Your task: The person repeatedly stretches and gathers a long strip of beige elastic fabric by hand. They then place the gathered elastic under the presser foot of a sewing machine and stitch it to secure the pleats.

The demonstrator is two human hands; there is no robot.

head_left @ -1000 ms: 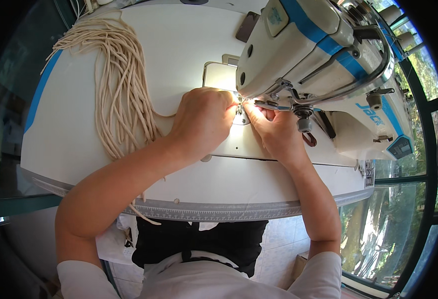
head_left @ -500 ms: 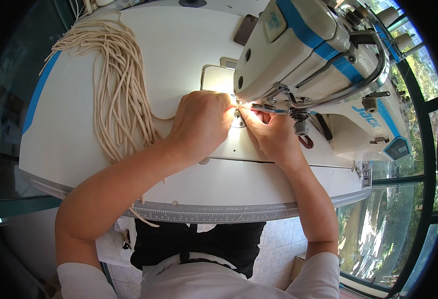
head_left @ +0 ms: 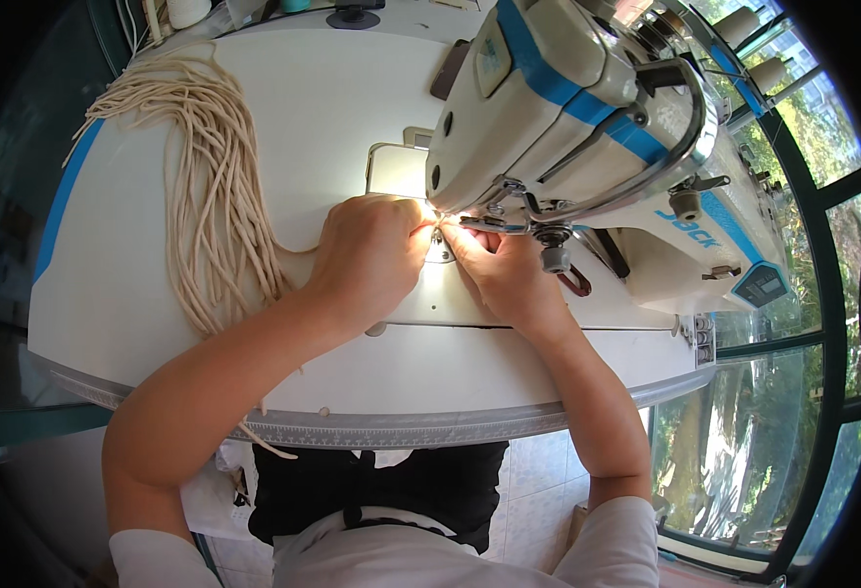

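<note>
A white sewing machine with blue stripes stands over the table, its lamp glaring on the needle area. My left hand is closed just left of the needle, thumb and fingertips pinched. From a bundle of cream cords, one strand runs under that hand, which appears to grip it; the fingertips are lost in the glare. My right hand is closed on the other side of the needle, fingers curled beneath the machine head. What it pinches is too bright and small to make out. Both hands' fingertips nearly meet above the metal needle plate.
A ruler strip runs along the table's front edge, with a cord end hanging over it. A dark phone lies behind the machine head. Several bobbins sit at the table's right edge, beside windows.
The whole view has shifted, so table and machine sit further left and slightly lower. Both hands stay pinched by the needle, with little visible movement against the machine.
</note>
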